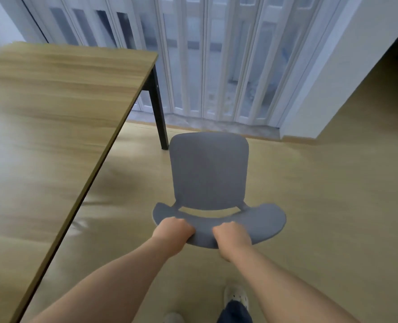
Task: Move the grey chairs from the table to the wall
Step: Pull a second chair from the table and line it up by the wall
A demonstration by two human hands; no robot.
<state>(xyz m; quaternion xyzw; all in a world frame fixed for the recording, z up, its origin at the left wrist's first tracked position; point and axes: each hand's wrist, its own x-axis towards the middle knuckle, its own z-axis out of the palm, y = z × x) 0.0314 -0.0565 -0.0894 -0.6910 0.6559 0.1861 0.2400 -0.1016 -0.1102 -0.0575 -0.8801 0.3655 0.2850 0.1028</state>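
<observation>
One grey chair (pixel 209 173) stands on the floor just right of the wooden table (pixel 53 108), seen from above and behind. Its seat points away from me toward the folding door. The curved backrest is the part closest to me. My left hand (pixel 173 230) is closed over the left part of the backrest's top edge. My right hand (pixel 231 238) grips the same edge a little to the right. The chair's legs are hidden under the seat.
The table's black leg (pixel 157 106) stands close to the chair's far left corner. A white folding door (pixel 205 54) spans the back, and a white wall (pixel 347 73) runs along the right. Light wood floor (pixel 321 206) surrounds the chair. My shoes (pixel 236 297) show at the bottom.
</observation>
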